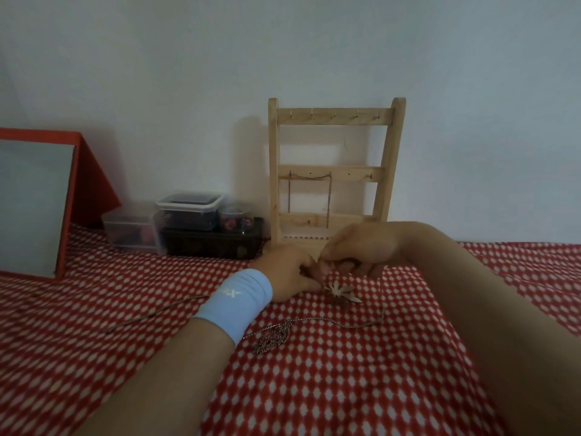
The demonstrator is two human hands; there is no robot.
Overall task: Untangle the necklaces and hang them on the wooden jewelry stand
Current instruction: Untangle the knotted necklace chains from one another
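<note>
The wooden jewelry stand (334, 171) leans against the wall, with one chain necklace (309, 190) hanging from hooks on its middle bar. Just in front of its base, my left hand (287, 273), with a light blue wristband, and my right hand (361, 250) meet, both pinching the same necklace chain. A pale flower-shaped pendant (341, 292) hangs just below my fingers, over the cloth. From there a thin chain runs down and left to a tangled clump of chains (273, 336) on the red-and-white cloth. Another chain strand (157, 313) trails out to the left.
Stacked plastic boxes (191, 221) of small items stand left of the stand against the wall. A red-framed mirror (34, 202) leans at the far left. The red patterned cloth (345, 388) covers the whole surface.
</note>
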